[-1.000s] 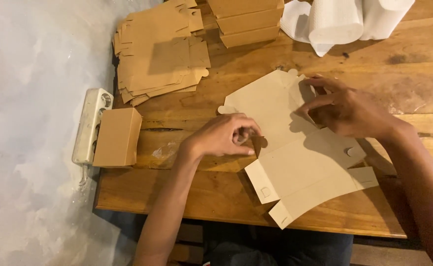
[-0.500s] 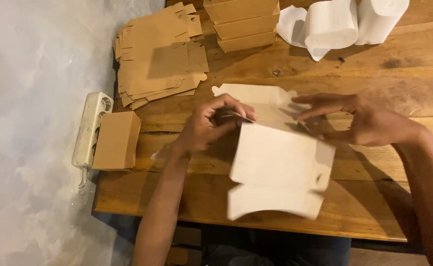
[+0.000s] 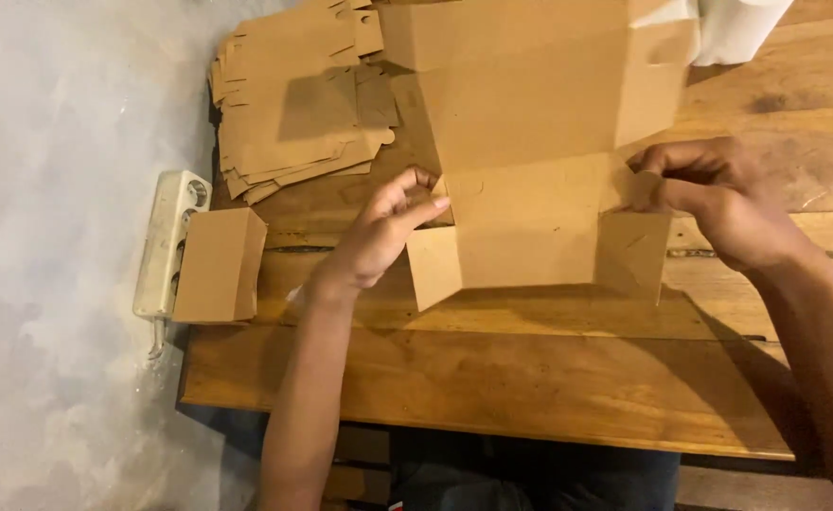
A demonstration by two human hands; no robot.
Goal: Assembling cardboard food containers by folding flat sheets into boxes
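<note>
Both hands (image 3: pixel 383 237) (image 3: pixel 719 194) pinch box blank (image 3: pixel 530 142) side flaps, half-folded; one finished box (image 3: pixel 218 265) left of it, flat stack (image 3: pixel 293 104) unfolded.

A brown cardboard box blank (image 3: pixel 530 151), partly folded, held up above the wooden table, its tall back panel rising toward twelve o'clock, a lower panel creased forward, small side flaps hanging at four and eight o'clock

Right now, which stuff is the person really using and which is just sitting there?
In use:
- brown cardboard box blank, half folded
- left hand and right hand, gripping its sides

Just lying about:
- stack of flat blanks
- folded box
- power strip
- white rolls
</note>
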